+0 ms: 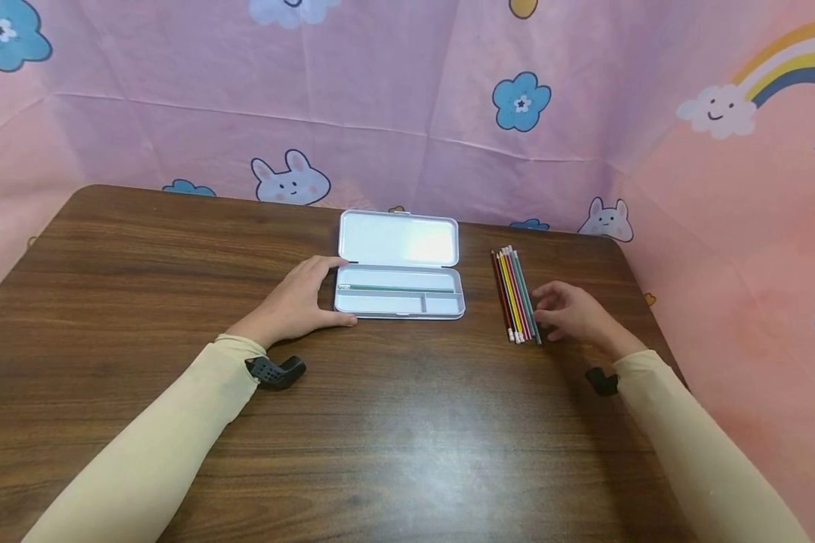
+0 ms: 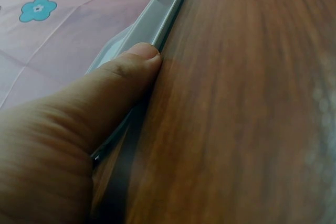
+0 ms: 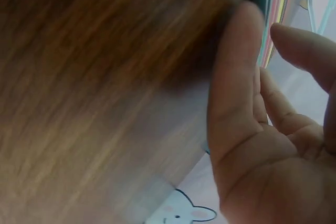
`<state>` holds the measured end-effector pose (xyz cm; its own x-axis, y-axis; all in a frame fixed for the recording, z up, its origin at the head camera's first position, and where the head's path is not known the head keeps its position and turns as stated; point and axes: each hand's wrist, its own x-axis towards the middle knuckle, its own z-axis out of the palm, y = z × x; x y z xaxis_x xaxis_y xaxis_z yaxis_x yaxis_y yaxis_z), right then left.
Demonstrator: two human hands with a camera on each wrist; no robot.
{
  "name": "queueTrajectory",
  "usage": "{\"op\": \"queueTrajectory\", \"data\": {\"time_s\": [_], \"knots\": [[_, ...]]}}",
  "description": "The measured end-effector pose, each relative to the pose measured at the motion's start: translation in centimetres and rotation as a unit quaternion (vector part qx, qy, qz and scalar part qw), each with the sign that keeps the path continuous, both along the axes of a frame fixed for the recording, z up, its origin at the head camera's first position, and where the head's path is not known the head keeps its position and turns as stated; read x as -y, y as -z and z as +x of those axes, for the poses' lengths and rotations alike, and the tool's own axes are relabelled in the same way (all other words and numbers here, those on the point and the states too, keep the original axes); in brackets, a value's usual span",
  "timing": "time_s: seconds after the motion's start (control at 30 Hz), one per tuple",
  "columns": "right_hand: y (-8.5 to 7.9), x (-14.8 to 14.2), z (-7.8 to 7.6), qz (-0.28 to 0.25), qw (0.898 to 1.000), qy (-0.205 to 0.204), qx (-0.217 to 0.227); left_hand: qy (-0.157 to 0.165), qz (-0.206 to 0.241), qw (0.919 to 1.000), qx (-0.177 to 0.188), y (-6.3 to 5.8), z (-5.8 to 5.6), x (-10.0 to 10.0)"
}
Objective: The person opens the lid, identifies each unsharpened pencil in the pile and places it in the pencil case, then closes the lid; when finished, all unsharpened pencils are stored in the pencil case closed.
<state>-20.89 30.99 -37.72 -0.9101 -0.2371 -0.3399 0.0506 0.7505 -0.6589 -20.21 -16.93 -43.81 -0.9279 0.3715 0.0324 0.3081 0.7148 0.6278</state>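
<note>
A white pencil case point(image 1: 401, 303) lies on the table with its lid point(image 1: 398, 238) raised at the back. One green pencil point(image 1: 397, 288) lies in its long rear compartment. My left hand point(image 1: 292, 302) holds the case by its left end, thumb at the front edge and fingers at the hinge side. In the left wrist view the thumb point(image 2: 121, 74) presses against the case's front wall. To the right of the case lies a bundle of pencils point(image 1: 512, 296) in red, yellow, green and dark colours. Just right of them is my right hand point(image 1: 570, 313), loosely bent, with nothing between thumb and fingers.
The brown wooden table point(image 1: 353, 437) runs under everything. A pink patterned cloth point(image 1: 394, 90) hangs behind its back edge and along the right side. A black strap-like device point(image 1: 276, 372) sits at the left wrist, and another point(image 1: 601, 381) at the right.
</note>
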Motion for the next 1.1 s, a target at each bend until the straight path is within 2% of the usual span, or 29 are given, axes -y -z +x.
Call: {"op": "queueTrajectory", "data": {"time_s": [0.2, 0.33, 0.57, 0.83, 1.1], "knots": [[-0.07, 0.50, 0.23, 0.065, 0.997, -0.011, -0.029, 0.001, -0.002, 1.0000, 0.001, -0.08, 0.06, -0.03], [-0.26, 0.49, 0.37, 0.089, 0.995, -0.017, -0.036, 0.001, -0.003, 1.0000, 0.000, -0.09, 0.09, -0.07], [0.09, 0.32, 0.52, 0.136, 0.984, -0.048, -0.102, 0.003, 0.000, 1.0000, 0.000, -0.09, 0.13, -0.08], [0.45, 0.32, 0.60, 0.141, 0.979, -0.063, -0.132, 0.003, -0.003, 1.0000, -0.002, 0.02, 0.04, -0.01], [0.21, 0.13, 0.87, 0.163, 0.978, -0.037, -0.127, 0.004, -0.004, 1.0000, -0.002, -0.07, 0.03, -0.05]]}}
